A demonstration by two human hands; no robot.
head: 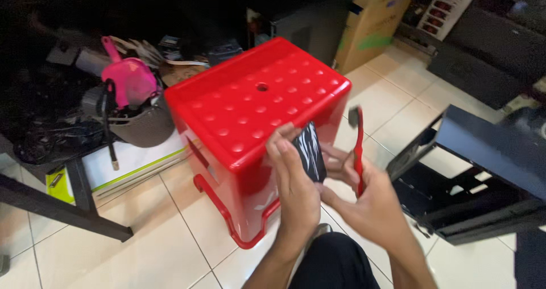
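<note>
The small flat black piece with white marks (310,151) sits between both hands, in front of the near edge of the red plastic stool (256,112). It looks thin, light and rather stiff, maybe a card or a small sleeve; I cannot tell the material. I judge it is easy to bend or to let slip, so the best hold is by its edges, thumb on one face and fingers on the other. The left hand (296,181) grasps it this way, fingers curled over its left side. The right hand (369,201) is closed around a slim red tool with a dark head (358,147), which stands upright and is blurred; its fingertips also reach to the black piece.

The stool stands on the white tiled floor (170,238), and its dimpled top has a hole in the middle. To the left are a grey helmet (145,124) with a pink scoop (131,78) in it, and a black table leg (57,206). A dark metal frame (478,169) stands near on the right and leaves little room for the right elbow. A cardboard box (372,21) is behind
</note>
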